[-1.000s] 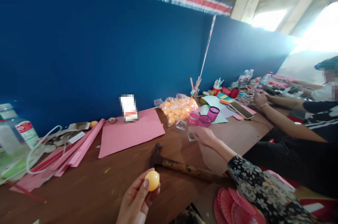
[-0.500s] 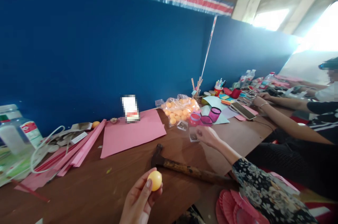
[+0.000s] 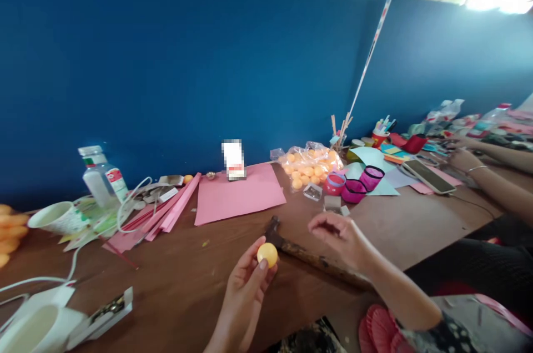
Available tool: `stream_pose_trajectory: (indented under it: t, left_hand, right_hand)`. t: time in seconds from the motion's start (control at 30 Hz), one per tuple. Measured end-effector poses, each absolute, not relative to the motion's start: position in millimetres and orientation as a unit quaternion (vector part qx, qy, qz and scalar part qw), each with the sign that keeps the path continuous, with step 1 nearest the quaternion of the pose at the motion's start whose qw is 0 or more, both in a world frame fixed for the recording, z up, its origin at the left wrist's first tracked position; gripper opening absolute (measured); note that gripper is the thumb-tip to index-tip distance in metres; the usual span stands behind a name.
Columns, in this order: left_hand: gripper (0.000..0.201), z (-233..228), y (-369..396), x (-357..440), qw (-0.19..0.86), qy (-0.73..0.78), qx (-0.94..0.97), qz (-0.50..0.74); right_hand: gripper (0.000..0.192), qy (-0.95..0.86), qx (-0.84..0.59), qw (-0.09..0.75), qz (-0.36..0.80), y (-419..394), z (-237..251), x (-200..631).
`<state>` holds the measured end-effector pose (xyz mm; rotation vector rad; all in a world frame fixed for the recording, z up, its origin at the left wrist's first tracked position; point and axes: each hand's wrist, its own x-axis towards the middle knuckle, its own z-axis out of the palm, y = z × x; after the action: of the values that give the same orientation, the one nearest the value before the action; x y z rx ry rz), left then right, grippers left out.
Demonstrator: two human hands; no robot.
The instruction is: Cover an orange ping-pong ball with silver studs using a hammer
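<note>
My left hand [image 3: 246, 286] holds a yellow-orange ping-pong ball [image 3: 267, 255] between thumb and fingers, above the brown table. To its right, my right hand [image 3: 339, 236] hovers over the handle of a hammer [image 3: 308, 256] with its fingers pinched together. Whatever may be in that pinch is too small to make out. The hammer lies on the table, its head pointing away and to the left. Just beyond my right hand sits a small open box [image 3: 333, 204]; another small clear box [image 3: 312, 192] lies near it.
A clear bag of orange balls [image 3: 310, 167] lies near the blue partition [image 3: 187, 64]. Pink sheets [image 3: 239, 197], purple mesh cuffs [image 3: 353, 191] and a phone [image 3: 428, 176] lie about. Left are a bottle [image 3: 102, 178], paper cups [image 3: 58, 215] and a cable. A co-worker's hand [image 3: 464, 161] is at right.
My right hand has drawn back from the small open box to above the hammer, closer to my left hand. The ball stays in my left hand. The view has turned left.
</note>
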<state>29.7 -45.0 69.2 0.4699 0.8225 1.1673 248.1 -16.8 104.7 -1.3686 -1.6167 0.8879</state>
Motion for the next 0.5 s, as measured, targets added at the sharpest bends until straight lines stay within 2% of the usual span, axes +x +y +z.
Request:
stream_pose_trajectory:
  t: [0.13, 0.27, 0.5]
  left_hand:
    - [0.043, 70, -46, 27, 0.732, 0.368, 0.222, 0.528]
    - [0.042, 73, -49, 19, 0.725, 0.353, 0.22, 0.549]
    - [0.035, 70, -51, 19, 0.728, 0.331, 0.216, 0.56]
  right_hand:
    - [0.012, -0.571, -0.474, 0.457, 0.49, -39, 107, 188]
    - [0.012, -0.505, -0.391, 0.5, 0.585, -40, 99, 162]
    - [0.015, -0.462, -0.371, 0.497, 0.634, -37, 94, 160]
